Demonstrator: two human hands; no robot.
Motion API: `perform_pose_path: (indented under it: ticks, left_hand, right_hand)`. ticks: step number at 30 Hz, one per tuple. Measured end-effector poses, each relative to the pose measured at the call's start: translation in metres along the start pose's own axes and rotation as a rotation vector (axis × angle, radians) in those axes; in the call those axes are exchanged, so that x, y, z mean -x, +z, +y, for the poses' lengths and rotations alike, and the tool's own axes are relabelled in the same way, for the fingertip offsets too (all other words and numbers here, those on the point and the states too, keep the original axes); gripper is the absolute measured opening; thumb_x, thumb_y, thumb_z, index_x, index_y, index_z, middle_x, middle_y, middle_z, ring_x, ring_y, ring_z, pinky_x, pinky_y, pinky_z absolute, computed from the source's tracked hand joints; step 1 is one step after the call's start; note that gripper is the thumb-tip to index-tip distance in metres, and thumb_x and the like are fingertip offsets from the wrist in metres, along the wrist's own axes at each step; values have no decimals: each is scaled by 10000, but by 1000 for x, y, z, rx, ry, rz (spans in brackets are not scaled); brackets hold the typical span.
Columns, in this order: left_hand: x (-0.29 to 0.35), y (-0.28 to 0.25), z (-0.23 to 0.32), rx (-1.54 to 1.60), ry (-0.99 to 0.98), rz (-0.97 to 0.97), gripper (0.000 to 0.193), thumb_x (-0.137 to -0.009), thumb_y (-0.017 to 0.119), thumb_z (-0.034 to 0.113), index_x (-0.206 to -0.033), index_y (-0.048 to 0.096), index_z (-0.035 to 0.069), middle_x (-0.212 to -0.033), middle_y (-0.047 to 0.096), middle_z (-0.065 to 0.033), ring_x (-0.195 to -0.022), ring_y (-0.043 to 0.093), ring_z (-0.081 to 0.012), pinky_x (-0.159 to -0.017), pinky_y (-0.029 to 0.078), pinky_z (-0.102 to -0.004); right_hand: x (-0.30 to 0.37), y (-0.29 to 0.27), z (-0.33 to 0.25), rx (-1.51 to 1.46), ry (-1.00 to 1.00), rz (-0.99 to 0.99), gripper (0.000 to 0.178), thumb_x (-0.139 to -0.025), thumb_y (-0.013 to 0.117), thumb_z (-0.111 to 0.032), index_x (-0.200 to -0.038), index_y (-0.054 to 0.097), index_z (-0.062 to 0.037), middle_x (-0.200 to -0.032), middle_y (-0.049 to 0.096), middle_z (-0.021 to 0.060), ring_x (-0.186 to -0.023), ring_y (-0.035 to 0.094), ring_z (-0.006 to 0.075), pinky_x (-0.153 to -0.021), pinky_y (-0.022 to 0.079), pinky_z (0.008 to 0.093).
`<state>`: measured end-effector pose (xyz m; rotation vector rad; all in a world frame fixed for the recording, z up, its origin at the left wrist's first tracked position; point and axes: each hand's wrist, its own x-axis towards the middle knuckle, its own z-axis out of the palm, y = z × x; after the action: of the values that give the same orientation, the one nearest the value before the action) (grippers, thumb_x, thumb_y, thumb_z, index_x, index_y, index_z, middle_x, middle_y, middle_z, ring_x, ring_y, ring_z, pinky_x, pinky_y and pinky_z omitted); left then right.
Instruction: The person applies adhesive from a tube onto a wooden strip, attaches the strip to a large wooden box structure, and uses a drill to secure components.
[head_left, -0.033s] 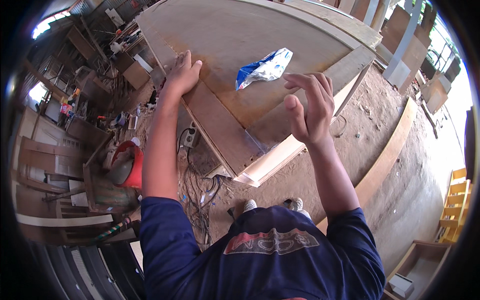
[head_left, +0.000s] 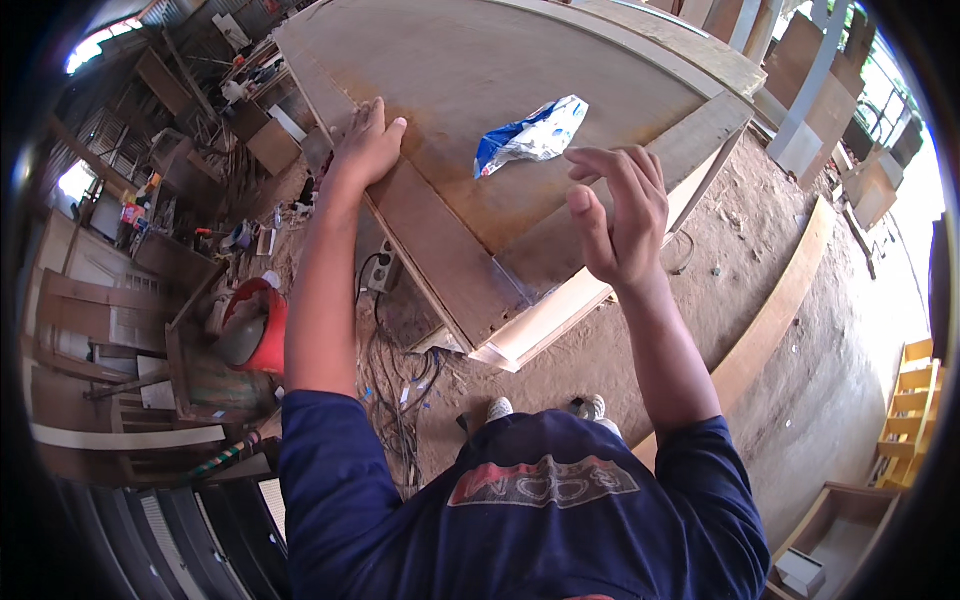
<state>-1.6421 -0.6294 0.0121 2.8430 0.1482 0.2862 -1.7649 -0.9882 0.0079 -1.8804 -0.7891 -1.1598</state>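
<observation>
A large wooden panel (head_left: 470,70) with a darker board border lies in front of me, its near corner pointing toward my body. My left hand (head_left: 368,150) rests on its left edge, thumb apart and fingers stretched forward, holding nothing. Over the right border my right hand (head_left: 625,215) is raised, its fingers loosely bent and apart from the thumb, with nothing between them. Whether it touches the board I cannot tell. Between the hands, nearer the right one, a crumpled blue and white plastic packet (head_left: 530,138) lies on the panel. Orange-brown stains mark the surface around the border joints.
A red bucket (head_left: 268,340) stands to the left. Cables (head_left: 405,410) and a socket block (head_left: 380,270) are below the panel's left side. A long plank (head_left: 775,310) lies on the dirt floor at right. An open wooden box (head_left: 840,530) sits lower right.
</observation>
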Motion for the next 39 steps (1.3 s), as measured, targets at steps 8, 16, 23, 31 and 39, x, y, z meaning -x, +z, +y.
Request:
perform_pose_path:
  ticks: [8, 16, 23, 31, 39]
  left_hand:
    - [11, 2, -14, 34, 1, 215, 676, -1109, 549, 429, -1632, 486, 5, -1709, 465, -238, -1614, 405, -376, -1327, 314, -490]
    - [175, -16, 52, 582, 974, 469, 331, -983, 595, 223, -1149, 802, 25, -1150, 808, -152, -1100, 774, -317, -1018, 593, -463]
    - [182, 7, 62, 597, 940, 342, 468, -922, 531, 325, -1027, 847, -3, -1094, 823, -157, -1089, 777, -352, -1004, 611, -484]
    - [185, 3, 57, 589, 914, 371, 323, -898, 622, 218, -1062, 837, 41, -1103, 820, -109, -1087, 777, -314, -1004, 600, -454]
    - [212, 25, 58, 640, 922, 611, 322, -962, 612, 275, -1093, 834, 81, -1108, 824, -75, -1105, 788, -286, -985, 624, -454]
  right_hand:
    - [10, 1, -6, -102, 49, -208, 415, -1073, 673, -428, -1166, 755, -32, -926, 787, 124, -860, 735, 315, -826, 546, 432]
    - [12, 3, -3, -82, 74, -212, 578, -1118, 532, -544, -1155, 756, -12, -859, 748, 136, -836, 715, 326, -778, 547, 423]
    - [15, 6, -6, -54, 78, -214, 606, -1122, 518, -567, -1105, 744, -5, -852, 728, 129, -807, 682, 322, -776, 514, 422]
    - [19, 10, -6, -38, 114, -183, 656, -1118, 496, -594, -1055, 744, 10, -875, 742, 134, -841, 707, 323, -797, 527, 424]
    - [20, 10, -4, -81, 143, -161, 719, -1114, 457, -638, -1052, 743, 19, -893, 758, 155, -850, 724, 331, -786, 538, 417]
